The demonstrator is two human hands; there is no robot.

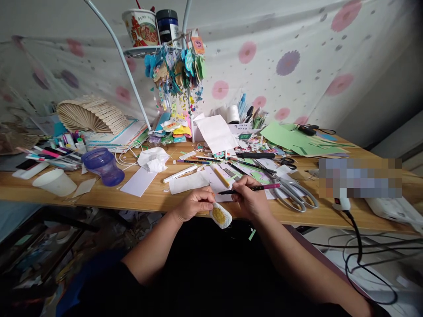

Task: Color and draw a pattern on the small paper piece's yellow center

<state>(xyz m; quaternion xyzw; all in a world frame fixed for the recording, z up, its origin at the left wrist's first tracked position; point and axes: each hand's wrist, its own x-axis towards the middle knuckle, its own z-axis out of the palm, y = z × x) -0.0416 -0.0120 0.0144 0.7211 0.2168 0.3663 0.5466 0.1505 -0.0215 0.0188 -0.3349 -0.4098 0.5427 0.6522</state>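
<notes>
Near the front edge of the table, my left hand (pixel 197 204) pinches the upper end of a small white textured piece with a yellow patch (pixel 220 216), which hangs tilted below the fingers. My right hand (pixel 250 199) grips a slim black marker pen with a magenta end (pixel 271 186). Its dark tip points left toward my left fingertips, just above the textured piece; whether it touches anything I cannot tell. Beyond the hands lie a yellow pen (pixel 220 176) and white paper (pixel 190 182). Large grey-handled scissors (pixel 294 193) rest right of my right hand.
On the wooden table (pixel 109 193) stand a purple cup (pixel 104 166), a white paper cup (pixel 55 182) and a wooden fan (pixel 90 116) at left. Green paper (pixel 287 137) lies at the back right. Colourful cutouts (pixel 176 66) hang from a metal rack. A black cable (pixel 358 237) drops over the front edge.
</notes>
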